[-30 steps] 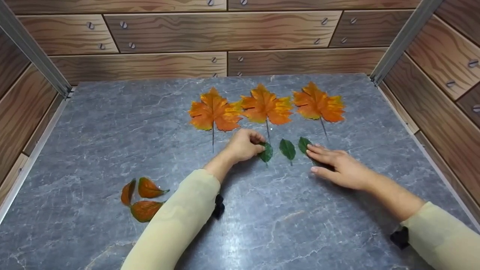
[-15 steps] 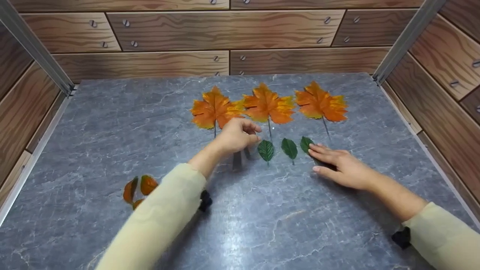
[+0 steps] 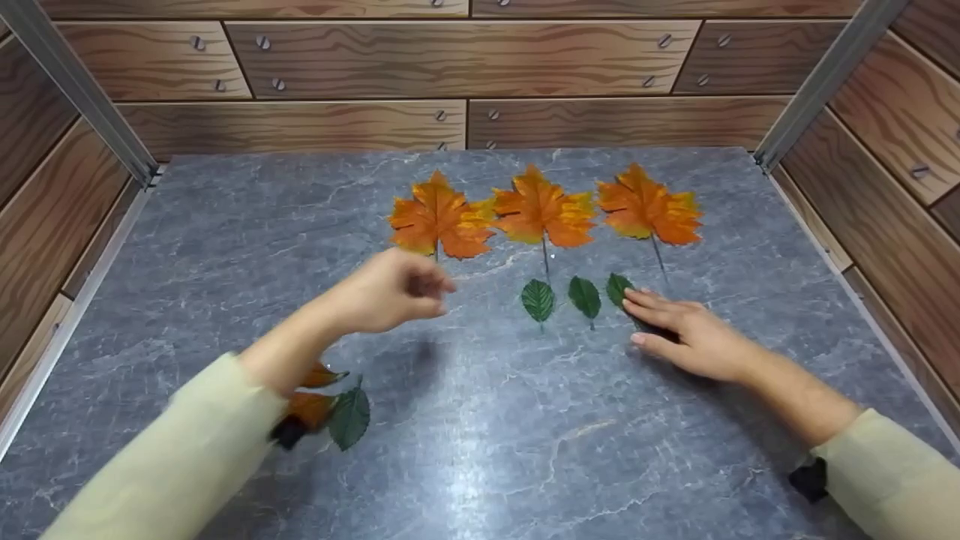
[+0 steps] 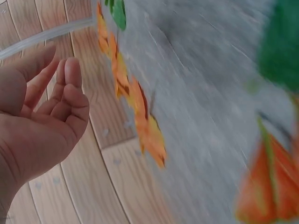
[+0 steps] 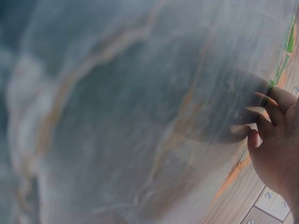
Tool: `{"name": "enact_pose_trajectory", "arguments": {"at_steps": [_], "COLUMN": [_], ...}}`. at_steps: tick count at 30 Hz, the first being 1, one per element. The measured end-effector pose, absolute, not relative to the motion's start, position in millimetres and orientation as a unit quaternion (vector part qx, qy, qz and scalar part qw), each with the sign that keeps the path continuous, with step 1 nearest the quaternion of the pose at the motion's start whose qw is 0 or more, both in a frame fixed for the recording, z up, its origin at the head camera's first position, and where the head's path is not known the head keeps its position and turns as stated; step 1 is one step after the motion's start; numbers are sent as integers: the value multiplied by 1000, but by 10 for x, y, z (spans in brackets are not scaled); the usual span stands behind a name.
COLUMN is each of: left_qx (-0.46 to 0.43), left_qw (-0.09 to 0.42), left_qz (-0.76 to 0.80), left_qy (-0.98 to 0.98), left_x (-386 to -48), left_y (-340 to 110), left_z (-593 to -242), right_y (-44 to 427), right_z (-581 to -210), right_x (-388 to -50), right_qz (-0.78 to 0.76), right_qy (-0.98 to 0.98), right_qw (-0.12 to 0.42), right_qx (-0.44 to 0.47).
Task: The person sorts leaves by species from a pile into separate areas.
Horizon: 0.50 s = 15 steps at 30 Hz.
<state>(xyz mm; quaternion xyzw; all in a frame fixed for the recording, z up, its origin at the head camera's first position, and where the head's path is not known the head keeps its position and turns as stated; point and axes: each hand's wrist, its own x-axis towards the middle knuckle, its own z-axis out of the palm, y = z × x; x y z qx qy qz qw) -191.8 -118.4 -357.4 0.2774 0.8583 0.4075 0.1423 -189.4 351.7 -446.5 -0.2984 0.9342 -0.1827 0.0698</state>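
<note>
Across the tabletop [image 3: 540, 465] I see the left hand [image 3: 386, 292], empty, drawn leftward from the green leaves [image 3: 584, 298] short of the far edge, the right hand [image 3: 690, 334] touching one ungripped, their row likely set

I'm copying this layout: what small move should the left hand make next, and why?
Probably lower the left hand to the loose green leaf: the hand looks empty, and that leaf lies apart from the row of three green leaves.
</note>
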Motion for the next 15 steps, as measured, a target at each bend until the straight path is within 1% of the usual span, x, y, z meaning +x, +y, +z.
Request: {"name": "enact_pose_trajectory", "arguments": {"at_steps": [8,15], "left_qx": [283,288], "left_qw": [181,204], "left_qz": [384,369], "left_qy": [860,860], "left_x": [-1660,-1465], "left_y": [-1733,-1951], "left_z": [-3675,-3828], "right_y": [3520,3520], "right_z": [-4464,-4465], "right_x": [-1893,-1882], "right_qz": [-183,-187], "right_qy": [934,933], "right_qw": [69,70], "right_qx": [-300,-300]}}
